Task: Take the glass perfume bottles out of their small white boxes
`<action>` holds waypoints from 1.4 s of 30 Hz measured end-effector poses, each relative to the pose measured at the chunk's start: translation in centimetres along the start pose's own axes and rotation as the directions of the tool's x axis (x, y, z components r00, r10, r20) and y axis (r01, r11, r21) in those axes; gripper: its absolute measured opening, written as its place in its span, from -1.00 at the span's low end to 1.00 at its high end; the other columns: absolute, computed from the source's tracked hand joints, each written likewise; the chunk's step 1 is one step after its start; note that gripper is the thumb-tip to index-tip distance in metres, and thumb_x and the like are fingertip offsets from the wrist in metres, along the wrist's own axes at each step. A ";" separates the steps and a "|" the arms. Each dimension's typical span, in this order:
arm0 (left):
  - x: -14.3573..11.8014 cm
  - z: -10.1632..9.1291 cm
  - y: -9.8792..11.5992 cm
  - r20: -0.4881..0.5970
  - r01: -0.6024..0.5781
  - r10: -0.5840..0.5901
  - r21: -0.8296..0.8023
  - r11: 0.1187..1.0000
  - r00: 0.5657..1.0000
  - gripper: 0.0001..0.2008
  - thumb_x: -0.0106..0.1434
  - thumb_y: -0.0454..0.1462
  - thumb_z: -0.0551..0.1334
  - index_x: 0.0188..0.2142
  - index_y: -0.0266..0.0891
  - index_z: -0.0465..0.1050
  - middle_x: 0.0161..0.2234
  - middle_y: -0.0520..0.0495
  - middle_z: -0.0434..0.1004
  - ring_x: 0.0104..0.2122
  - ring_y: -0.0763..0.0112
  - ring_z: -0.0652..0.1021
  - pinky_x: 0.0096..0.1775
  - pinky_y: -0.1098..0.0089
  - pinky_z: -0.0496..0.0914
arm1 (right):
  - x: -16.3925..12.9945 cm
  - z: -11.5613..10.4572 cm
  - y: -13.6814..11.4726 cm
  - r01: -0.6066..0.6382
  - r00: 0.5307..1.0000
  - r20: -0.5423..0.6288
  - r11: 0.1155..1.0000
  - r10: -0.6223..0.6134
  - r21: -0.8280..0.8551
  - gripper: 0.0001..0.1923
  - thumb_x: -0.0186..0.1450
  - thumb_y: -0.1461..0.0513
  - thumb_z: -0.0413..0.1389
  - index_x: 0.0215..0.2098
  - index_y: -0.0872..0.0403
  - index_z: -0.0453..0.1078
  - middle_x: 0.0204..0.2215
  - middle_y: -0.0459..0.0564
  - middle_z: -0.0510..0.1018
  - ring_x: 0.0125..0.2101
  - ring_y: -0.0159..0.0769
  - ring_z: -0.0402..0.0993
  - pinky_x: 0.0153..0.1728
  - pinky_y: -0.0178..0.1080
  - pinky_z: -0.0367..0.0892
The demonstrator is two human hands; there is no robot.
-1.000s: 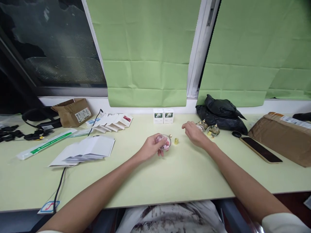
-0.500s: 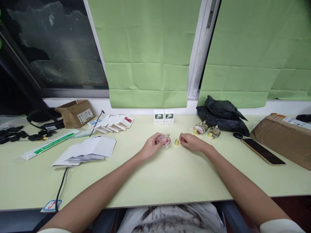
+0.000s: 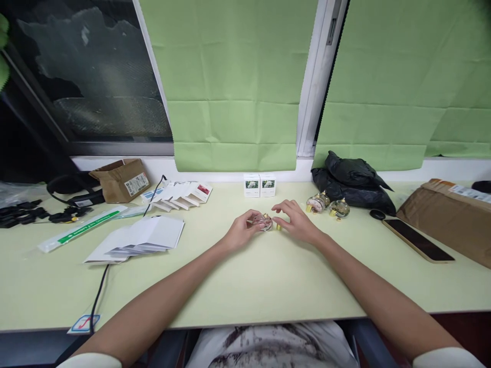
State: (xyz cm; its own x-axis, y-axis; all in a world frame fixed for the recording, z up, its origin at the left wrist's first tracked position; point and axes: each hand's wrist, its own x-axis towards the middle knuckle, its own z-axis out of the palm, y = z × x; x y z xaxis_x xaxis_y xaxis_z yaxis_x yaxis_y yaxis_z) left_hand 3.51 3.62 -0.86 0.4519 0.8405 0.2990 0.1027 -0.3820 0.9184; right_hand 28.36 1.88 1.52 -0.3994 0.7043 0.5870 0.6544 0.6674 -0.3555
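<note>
My left hand (image 3: 238, 234) is closed around a small round glass bottle (image 3: 264, 222) with pink contents, held low over the pale green table (image 3: 268, 286). My right hand (image 3: 294, 223) sits just right of the bottle. Its thumb and fingertips pinch a small gold cap (image 3: 277, 227) close to the bottle's neck, with the other fingers spread above. Two more round glass bottles (image 3: 316, 204) (image 3: 339, 207) with gold caps stand to the right, beyond my right hand.
Two small white boxes (image 3: 260, 184) stand at the back by the wall. A black plastic bag (image 3: 353, 184), a phone (image 3: 418, 239) and a brown parcel (image 3: 448, 214) lie to the right. White folded cards (image 3: 141, 237), flat cartons (image 3: 180, 193), a cardboard box (image 3: 123, 179) and a black cable (image 3: 99, 286) lie to the left.
My right hand came back from the bottles at the right to the gold cap and took hold of it. My left hand kept the pink bottle and shifted it slightly forward.
</note>
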 end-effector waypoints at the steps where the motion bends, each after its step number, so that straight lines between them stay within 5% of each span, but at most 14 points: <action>1: 0.0 0.0 0.0 -0.003 -0.003 0.003 0.018 1.000 1.000 -0.57 0.27 0.00 0.39 0.00 -0.18 0.47 -0.01 -0.15 0.64 -0.03 0.17 0.62 0.05 0.13 0.46 | 0.1 0.5 -0.4 0.012 1.000 0.001 1.000 -0.012 0.018 -0.74 0.49 0.09 0.12 0.09 -0.03 0.42 -0.09 0.06 0.55 -0.04 -0.08 0.38 0.03 -0.03 0.29; 13: -0.3 0.0 0.0 0.095 -0.001 0.001 -0.003 1.000 0.996 -0.50 0.25 -0.06 0.43 0.10 -0.18 0.44 0.02 -0.15 0.61 -0.06 0.18 0.64 0.05 0.14 0.49 | 0.4 2.2 -2.6 -0.083 0.996 -0.003 0.978 0.085 0.193 -0.84 0.52 0.10 0.07 -0.10 -0.03 0.45 -0.16 -0.01 0.53 -0.08 -0.16 0.39 -0.03 -0.10 0.32; 17: -0.5 -0.5 0.3 0.034 -0.023 0.021 0.043 0.999 0.999 -0.44 0.34 0.06 0.32 0.21 -0.12 0.36 0.18 -0.19 0.49 0.12 0.13 0.54 0.09 0.15 0.46 | 1.0 2.0 -2.3 -0.104 0.983 -0.120 0.956 0.142 0.275 -0.80 0.51 0.06 0.07 -0.11 -0.01 0.42 -0.19 0.00 0.50 -0.21 -0.20 0.41 -0.17 -0.15 0.37; 20: -0.6 -1.2 0.2 -0.050 0.005 -0.002 0.066 0.998 0.999 -0.47 0.50 0.14 -0.01 0.21 -0.10 0.35 0.17 -0.18 0.48 0.13 0.18 0.50 0.04 0.20 0.46 | 1.7 0.1 -1.3 -0.098 0.951 -0.260 0.962 0.166 0.256 -0.77 0.51 0.05 0.03 -0.09 0.01 0.41 -0.17 0.04 0.48 -0.28 -0.22 0.40 -0.20 -0.15 0.37; 23: -0.5 -1.8 0.0 -0.126 0.042 -0.031 0.086 0.995 0.992 -0.44 0.50 0.17 -0.08 0.18 -0.11 0.38 0.09 -0.18 0.52 0.05 0.20 0.53 -0.01 0.23 0.45 | 1.6 -3.6 0.3 -0.135 0.945 -0.289 0.987 0.155 0.087 -0.77 0.50 0.06 0.04 -0.11 0.02 0.41 -0.18 0.06 0.47 -0.27 -0.19 0.40 -0.21 -0.13 0.35; 30: -0.4 -1.8 -0.2 -0.157 0.065 -0.049 0.102 0.993 0.986 -0.44 0.49 0.18 -0.05 0.14 -0.11 0.40 0.06 -0.15 0.53 0.02 0.22 0.52 -0.03 0.26 0.43 | -0.8 -11.5 3.9 -0.318 0.947 -0.023 0.919 0.322 -0.232 -0.79 0.41 0.09 0.08 -0.30 0.04 0.41 -0.31 0.03 0.51 -0.37 -0.22 0.41 -0.33 -0.18 0.27; 42: -1.0 -1.8 0.6 -0.097 0.059 -0.040 0.205 0.977 0.994 -0.50 0.50 0.14 -0.01 0.17 -0.08 0.38 0.11 -0.13 0.52 0.09 0.20 0.51 0.09 0.24 0.38 | -4.2 -15.4 7.8 -0.518 0.793 0.127 0.768 0.596 -0.376 -0.88 0.32 0.18 0.10 -0.29 0.04 0.46 -0.37 -0.02 0.62 -0.39 -0.25 0.48 -0.41 -0.27 0.23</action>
State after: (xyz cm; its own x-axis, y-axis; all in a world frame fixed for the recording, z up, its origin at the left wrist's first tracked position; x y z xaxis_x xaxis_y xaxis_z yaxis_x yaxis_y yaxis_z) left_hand 1.54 3.27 -0.16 0.3594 0.8885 0.2855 0.3086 -0.4019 0.8621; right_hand 45.03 0.43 7.52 -0.0077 0.9870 0.1608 0.9511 0.0568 -0.3035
